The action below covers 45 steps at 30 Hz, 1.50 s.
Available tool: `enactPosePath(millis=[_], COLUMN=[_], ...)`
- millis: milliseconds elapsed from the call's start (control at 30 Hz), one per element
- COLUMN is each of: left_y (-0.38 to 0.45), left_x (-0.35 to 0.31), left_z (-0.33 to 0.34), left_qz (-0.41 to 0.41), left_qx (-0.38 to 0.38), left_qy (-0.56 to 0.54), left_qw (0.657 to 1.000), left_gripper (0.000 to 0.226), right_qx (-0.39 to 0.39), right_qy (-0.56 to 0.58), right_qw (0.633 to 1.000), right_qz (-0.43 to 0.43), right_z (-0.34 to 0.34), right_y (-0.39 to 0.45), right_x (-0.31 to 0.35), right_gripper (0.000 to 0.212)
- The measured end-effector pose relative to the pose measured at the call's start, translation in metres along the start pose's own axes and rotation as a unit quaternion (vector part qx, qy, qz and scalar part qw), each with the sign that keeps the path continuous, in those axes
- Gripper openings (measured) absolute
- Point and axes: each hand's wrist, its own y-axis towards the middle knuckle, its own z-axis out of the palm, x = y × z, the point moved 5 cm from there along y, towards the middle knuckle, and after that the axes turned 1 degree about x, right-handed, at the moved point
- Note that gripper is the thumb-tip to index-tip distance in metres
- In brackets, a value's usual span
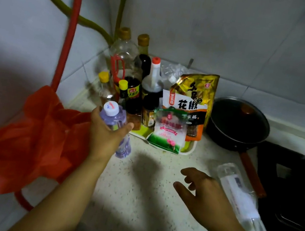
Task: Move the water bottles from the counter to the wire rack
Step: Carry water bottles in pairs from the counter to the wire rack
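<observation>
My left hand (105,134) grips a small clear water bottle (115,121) with a white cap, upright above the speckled counter (135,192). A second clear water bottle (242,201) with a white label lies on its side at the counter's right edge. My right hand (201,193) hovers just left of that lying bottle, fingers loosely spread, holding nothing. No wire rack is in view.
A tray (190,150) in the corner holds several sauce bottles and seasoning packets. A black pan (238,125) with a red handle sits to the right. An orange plastic bag (34,136) hangs at left, with red and green hoses along the wall.
</observation>
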Motion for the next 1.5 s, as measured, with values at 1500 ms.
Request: enactPosePath(millis=[1500], left_y=[-0.144], left_x=[-0.062], left_z=[0.127], left_qz=[0.139], left_qx=[0.332], left_qy=[0.04], left_qw=[0.932], left_gripper=[0.065], right_qx=[-0.243], right_qy=[-0.088], right_qw=[0.96], right_qz=[0.105], right_z=[-0.052], right_y=[-0.091], right_x=[-0.105], right_gripper=[0.04])
